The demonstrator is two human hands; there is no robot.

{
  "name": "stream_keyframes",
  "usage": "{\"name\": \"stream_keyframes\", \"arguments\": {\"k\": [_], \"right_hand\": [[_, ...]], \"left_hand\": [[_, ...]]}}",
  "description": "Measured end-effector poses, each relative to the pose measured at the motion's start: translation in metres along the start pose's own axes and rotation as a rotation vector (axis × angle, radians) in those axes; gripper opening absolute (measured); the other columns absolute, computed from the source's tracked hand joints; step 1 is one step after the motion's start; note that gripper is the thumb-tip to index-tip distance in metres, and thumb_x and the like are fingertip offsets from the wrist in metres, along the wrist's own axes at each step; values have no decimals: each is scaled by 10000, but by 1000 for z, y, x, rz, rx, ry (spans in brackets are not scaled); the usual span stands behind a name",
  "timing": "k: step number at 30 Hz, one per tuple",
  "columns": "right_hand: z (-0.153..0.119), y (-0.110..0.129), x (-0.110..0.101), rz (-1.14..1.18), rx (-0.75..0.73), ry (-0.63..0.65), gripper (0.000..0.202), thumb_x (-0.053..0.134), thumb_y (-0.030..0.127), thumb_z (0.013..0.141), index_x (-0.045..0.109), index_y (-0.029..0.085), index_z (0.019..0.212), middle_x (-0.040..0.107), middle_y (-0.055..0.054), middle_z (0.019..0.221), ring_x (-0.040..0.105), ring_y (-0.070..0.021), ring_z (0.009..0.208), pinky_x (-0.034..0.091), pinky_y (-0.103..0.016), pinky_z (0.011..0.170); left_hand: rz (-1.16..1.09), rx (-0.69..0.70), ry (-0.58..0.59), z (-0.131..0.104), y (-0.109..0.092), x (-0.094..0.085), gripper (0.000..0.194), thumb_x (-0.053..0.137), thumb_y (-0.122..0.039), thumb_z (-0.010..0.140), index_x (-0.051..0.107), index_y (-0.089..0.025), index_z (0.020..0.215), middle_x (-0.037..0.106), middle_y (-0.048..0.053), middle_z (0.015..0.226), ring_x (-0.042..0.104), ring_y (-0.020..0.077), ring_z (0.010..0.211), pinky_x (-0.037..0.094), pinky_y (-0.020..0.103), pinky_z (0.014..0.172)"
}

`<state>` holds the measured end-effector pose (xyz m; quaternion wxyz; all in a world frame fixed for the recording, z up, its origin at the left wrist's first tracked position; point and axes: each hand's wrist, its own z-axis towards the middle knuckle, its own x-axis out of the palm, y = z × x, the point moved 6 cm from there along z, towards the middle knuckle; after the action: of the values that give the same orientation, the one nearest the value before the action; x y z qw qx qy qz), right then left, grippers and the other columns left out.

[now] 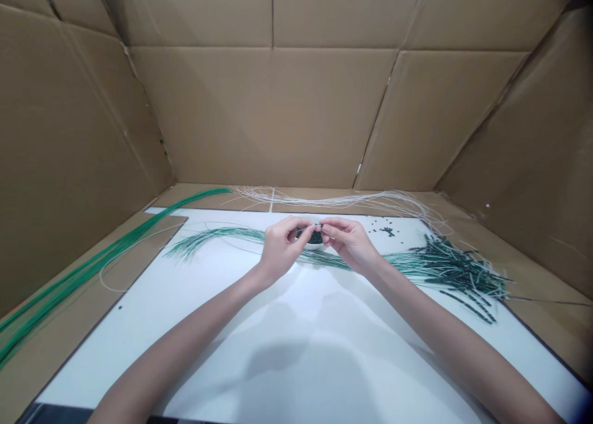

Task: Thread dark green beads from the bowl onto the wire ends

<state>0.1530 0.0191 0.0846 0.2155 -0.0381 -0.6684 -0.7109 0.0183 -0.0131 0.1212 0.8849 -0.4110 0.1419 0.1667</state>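
My left hand (283, 241) and my right hand (349, 241) meet fingertip to fingertip above a small white bowl (315, 246). Dark green beads (309, 237) lie in the bowl, partly hidden by my fingers. The left thumb and forefinger are pinched on what looks like a thin wire. My right fingertips are closed at the same spot, on something too small to make out. Behind and below both hands runs a bundle of green wires (231, 232). Its right end has many strands covered in dark beads (463, 269).
Loose dark beads (386, 231) are scattered on the white board (208, 331). White wires (324, 201) lie along the back edge. A long green wire bundle (115, 245) and a curved pale wire (100, 272) lie at left. Cardboard walls (278, 115) enclose the back and sides.
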Motion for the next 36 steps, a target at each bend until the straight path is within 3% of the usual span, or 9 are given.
{"name": "stream_keyframes", "arguments": {"k": [20, 36], "right_hand": [[-2, 3, 1, -67, -31, -44, 198, 767, 280, 493, 689, 181, 646, 585, 17, 527, 471, -78, 489, 371, -233, 475], [-1, 1, 0, -52, -50, 3, 164, 737, 270, 567, 682, 179, 692, 577, 20, 535, 482, -70, 499, 377, -209, 475]], "left_hand": [[57, 76, 8, -2, -6, 1, 173, 486, -260, 818, 616, -164, 757, 595, 4, 681, 378, 77, 530, 333, 201, 532], [41, 53, 7, -2, -5, 1, 153, 524, -251, 793, 632, -159, 737, 602, 1, 660, 411, 69, 513, 356, 192, 526]]}}
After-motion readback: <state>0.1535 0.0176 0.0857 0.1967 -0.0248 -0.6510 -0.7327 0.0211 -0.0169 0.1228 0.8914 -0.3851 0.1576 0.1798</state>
